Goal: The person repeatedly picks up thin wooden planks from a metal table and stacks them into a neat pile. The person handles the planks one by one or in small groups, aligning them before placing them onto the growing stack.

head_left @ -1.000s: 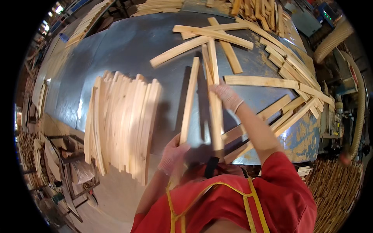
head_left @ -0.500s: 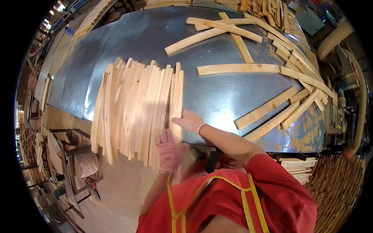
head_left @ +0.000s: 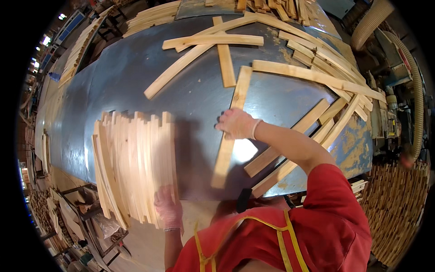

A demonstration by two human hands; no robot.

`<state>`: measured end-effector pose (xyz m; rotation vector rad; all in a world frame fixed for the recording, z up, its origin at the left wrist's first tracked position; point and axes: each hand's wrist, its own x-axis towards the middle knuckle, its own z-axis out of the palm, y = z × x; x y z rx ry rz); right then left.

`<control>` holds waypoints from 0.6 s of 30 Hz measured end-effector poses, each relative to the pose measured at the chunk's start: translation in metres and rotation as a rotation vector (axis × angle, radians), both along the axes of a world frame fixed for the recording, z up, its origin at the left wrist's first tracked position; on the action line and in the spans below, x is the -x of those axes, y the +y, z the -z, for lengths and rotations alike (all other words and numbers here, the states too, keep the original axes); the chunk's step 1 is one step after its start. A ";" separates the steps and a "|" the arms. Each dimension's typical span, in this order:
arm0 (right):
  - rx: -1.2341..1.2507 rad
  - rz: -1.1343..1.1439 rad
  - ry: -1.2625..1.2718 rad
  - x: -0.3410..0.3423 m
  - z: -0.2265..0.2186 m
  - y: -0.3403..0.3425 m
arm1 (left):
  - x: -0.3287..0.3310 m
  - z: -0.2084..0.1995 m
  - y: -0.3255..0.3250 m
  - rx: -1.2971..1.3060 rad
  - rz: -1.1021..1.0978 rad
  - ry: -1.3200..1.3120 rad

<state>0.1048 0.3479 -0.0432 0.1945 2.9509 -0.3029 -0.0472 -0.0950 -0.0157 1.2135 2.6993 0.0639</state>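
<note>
My right hand (head_left: 236, 123), in a pale pink knit glove, grips the middle of a wooden strip (head_left: 223, 158) that slants across the dark metal tabletop (head_left: 195, 109). Left of it, pale wooden strips stand packed side by side in a row (head_left: 136, 158), their near ends jutting past the table's front edge. My left hand (head_left: 168, 208), gloved alike, touches the near end of this row at its right side. Its fingers reach forward along the wood, somewhat blurred, with no strip visibly held.
Loose strips (head_left: 290, 70) lie crossed at the far side and right of the tabletop, amid sawdust. A metal-framed cart (head_left: 86, 213) stands at lower left. A ribbed hose (head_left: 417, 99) hangs at right, above stacked wood (head_left: 389, 217).
My right hand has moved right, away from the row, with the strip that stood at its right end. My left hand stays by the row's near end. The view has shifted.
</note>
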 end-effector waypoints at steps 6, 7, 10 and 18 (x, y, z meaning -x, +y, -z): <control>-0.147 0.562 0.178 -0.094 -0.039 0.181 | -0.073 0.013 0.065 0.009 0.183 -0.004; -0.346 0.666 0.269 -0.119 -0.025 0.193 | -0.095 0.020 0.085 -0.114 0.243 -0.059; -0.067 0.856 -0.261 -0.130 -0.037 0.215 | -0.135 -0.001 0.181 -0.232 0.464 -0.143; 1.171 1.024 0.035 -0.131 -0.052 0.063 | -0.095 0.037 0.155 -0.084 0.091 -0.246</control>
